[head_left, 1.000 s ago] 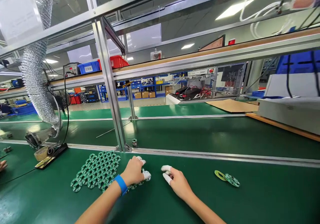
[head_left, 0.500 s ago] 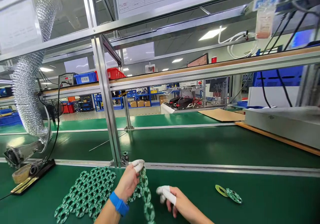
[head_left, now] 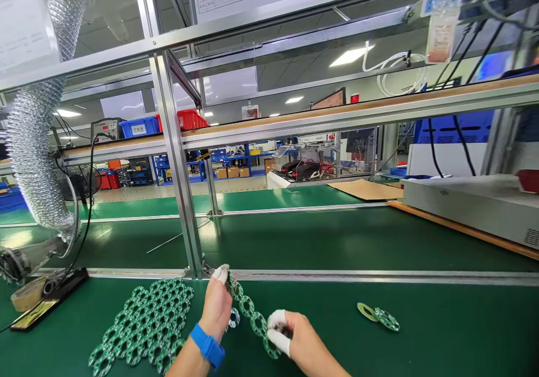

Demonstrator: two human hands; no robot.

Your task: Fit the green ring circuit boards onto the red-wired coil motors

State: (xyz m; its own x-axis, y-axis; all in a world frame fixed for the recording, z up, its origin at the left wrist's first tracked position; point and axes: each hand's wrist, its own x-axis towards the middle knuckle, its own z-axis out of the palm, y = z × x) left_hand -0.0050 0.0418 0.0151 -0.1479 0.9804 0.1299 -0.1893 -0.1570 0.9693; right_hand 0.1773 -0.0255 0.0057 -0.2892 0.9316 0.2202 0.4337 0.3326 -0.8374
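A strip of linked green ring-shaped circuit boards [head_left: 249,315] hangs slanted between both hands just above the green mat. My left hand [head_left: 217,304], with white finger cots and a blue wristband, pinches the strip's upper end. My right hand [head_left: 290,338], also in finger cots, grips the lower end. A large panel of the same green rings [head_left: 141,323] lies flat on the mat to the left of my left hand. Two loose rings [head_left: 377,315], one yellowish and one green, lie to the right.
An aluminium frame post [head_left: 177,186] stands just behind my left hand, with a rail [head_left: 357,277] across the bench. A silver flexible duct [head_left: 31,141] and a tape roll [head_left: 23,297] sit at the far left. A grey machine [head_left: 471,206] stands at the right.
My left hand lifted a strip of rings off the mat beside the panel. My right hand came in and took hold of its lower end.
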